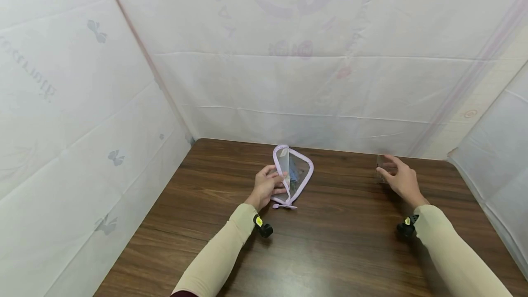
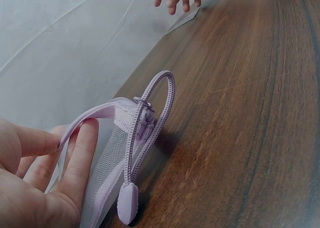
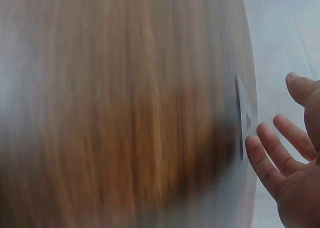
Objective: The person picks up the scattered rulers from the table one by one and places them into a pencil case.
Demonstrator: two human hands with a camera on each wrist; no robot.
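Observation:
A small see-through mesh zipper pouch [image 1: 304,168] with lilac trim stands tilted near the table's back edge, something bluish showing through its mesh. My left hand [image 1: 266,187] pinches the trim of its opening between thumb and fingers. From the zipper end hangs a lilac cord pull [image 2: 127,203], looped over the mesh in the left wrist view. Far to the right, my right hand [image 1: 402,181] hovers with fingers spread around a flat clear plastic piece [image 1: 379,178] on the table. In the right wrist view, the fingertips are right at the edge of this thin piece [image 3: 246,115].
The brown wood-grain table [image 1: 338,242] has rounded back corners. White printed sheeting [image 1: 264,86] hangs directly behind it and along both sides. A small black camera is strapped to each wrist.

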